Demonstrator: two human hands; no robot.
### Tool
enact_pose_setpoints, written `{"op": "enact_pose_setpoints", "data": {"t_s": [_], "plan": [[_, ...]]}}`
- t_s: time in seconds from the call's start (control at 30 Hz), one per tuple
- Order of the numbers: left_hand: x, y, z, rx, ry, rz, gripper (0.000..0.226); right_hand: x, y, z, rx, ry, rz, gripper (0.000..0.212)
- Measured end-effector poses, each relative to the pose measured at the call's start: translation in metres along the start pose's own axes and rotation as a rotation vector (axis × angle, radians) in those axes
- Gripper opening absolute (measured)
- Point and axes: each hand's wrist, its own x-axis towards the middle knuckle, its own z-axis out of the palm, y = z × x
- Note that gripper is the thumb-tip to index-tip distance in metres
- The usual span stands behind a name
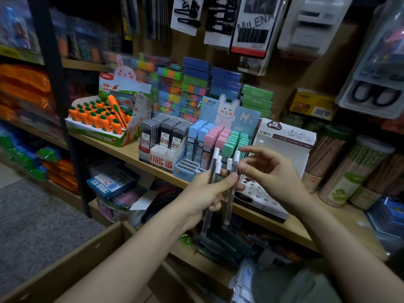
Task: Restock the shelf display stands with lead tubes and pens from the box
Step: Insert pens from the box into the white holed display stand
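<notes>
My left hand [204, 194] grips a bunch of clear pens with white caps [218, 167], held upright in front of the shelf. My right hand [270, 171] hovers beside the caps with fingers spread, its fingertips touching or nearly touching the rightmost pen. Behind the pens stands a white pen display stand [286, 147] with a perforated base, mostly bare. Left of it are a bunny-topped stand of pastel lead tubes [220, 136] and a stand of dark lead tubes [164, 132]. The open cardboard box [91, 254] sits below at the lower left.
A carrot-shaped item display [98, 117] stands at the shelf's left. Cylinders of pencils [354, 171] crowd the right. Stacked colourful packs [192, 84] line the back, and blister packs [253, 25] hang above. A black shelf post [63, 110] rises at left.
</notes>
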Motion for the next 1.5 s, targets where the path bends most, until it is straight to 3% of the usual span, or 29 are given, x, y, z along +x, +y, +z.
{"op": "enact_pose_setpoints", "data": {"t_s": [0.33,0.47,0.53,0.7,0.77,1.23,1.5], "plan": [[0.002,-0.004,0.002,0.146,0.025,0.024,0.027,0.004,0.000,-0.007,0.308,0.057,0.111,0.027],[0.001,-0.006,0.004,0.129,0.089,0.028,0.014,0.002,0.002,-0.001,0.145,0.095,0.049,0.030],[0.002,-0.007,0.005,0.134,0.127,0.020,0.019,0.005,0.002,-0.005,0.065,0.132,0.008,0.032],[0.004,-0.003,-0.001,0.188,0.210,0.033,0.029,0.018,0.001,-0.040,-0.239,0.541,-0.227,0.038],[0.004,-0.003,-0.003,0.200,0.203,0.054,0.030,0.020,0.006,-0.039,-0.297,0.588,-0.269,0.039],[0.005,-0.001,-0.002,0.063,0.126,-0.080,0.024,0.028,0.028,-0.028,-0.443,0.513,-0.245,0.033],[0.001,-0.003,-0.004,0.187,0.057,-0.001,0.017,0.041,0.034,-0.018,-0.573,0.473,-0.211,0.038]]}}
